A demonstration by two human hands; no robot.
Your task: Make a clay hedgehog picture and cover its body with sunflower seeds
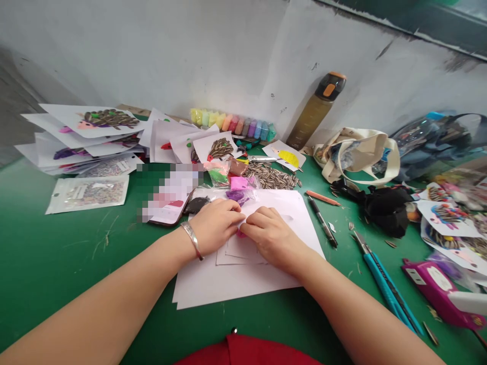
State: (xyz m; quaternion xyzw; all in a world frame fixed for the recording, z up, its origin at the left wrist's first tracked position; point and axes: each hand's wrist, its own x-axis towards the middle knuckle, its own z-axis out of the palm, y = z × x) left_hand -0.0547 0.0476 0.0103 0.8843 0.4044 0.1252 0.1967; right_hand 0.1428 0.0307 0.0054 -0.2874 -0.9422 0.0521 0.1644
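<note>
My left hand (217, 225) and my right hand (271, 237) meet over white paper sheets (213, 284) on the green table. The fingers of both are bent and pressed together around a small bit of pink clay (241, 233), mostly hidden under the fingertips. Beneath them lies a smaller white card (243, 253). Just beyond my hands are bags of purple clay (236, 195) and pink clay (243, 183), with a black clay bag (197, 204) beside my left hand. A heap of sunflower seeds (272, 175) lies behind the paper.
A phone (171, 195) and stacked seed pictures (110, 121) lie at the left. Behind stand clay packs (232, 124) and a bottle (315, 111). On the right are a pencil (322, 197), a pen (322, 222), a blue cutter (388, 284), a cloth bag (357, 154) and a magenta tool (437, 291).
</note>
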